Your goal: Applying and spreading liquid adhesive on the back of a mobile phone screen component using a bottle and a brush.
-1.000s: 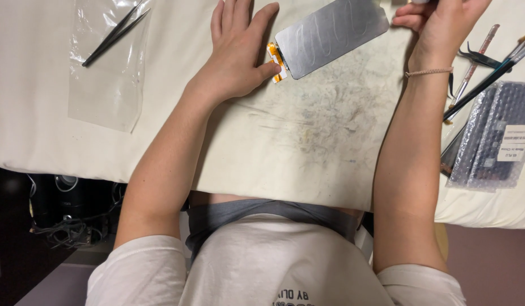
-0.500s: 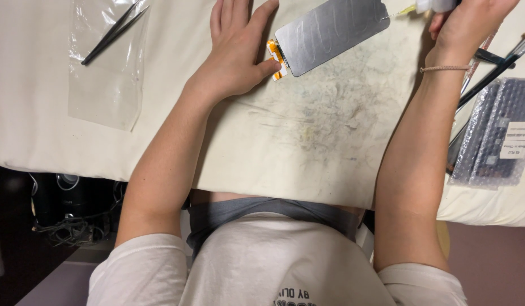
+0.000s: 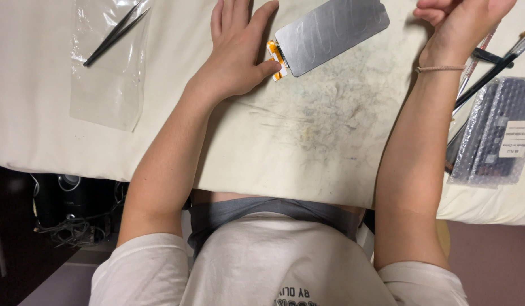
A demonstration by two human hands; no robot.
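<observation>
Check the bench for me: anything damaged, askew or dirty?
The mat is smudged with grey scuffs and a yellowish stain in its middle, below the panel. The panel lies askew, its orange flex under the left hand's thumb. No breakage shows. The right hand is partly out of frame.

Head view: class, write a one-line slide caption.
Left hand pins the grey panel's orange flex tab; right hand lifted beside it.

Left hand (image 3: pixel 237 54) lies flat on the surface (image 3: pixel 307 147), its thumb touching the flex connector (image 3: pixel 275 59) at the left end of the metal panel (image 3: pixel 330 34); right hand (image 3: pixel 460 25) sits just right of that panel, at the top edge; tweezers (image 3: pixel 115 34) rest on a plastic sleeve (image 3: pixel 106 85) far left; a bubble-wrap packet (image 3: pixel 494 136) lies far right, hand tools (image 3: pixel 494 65) just behind it.
</observation>
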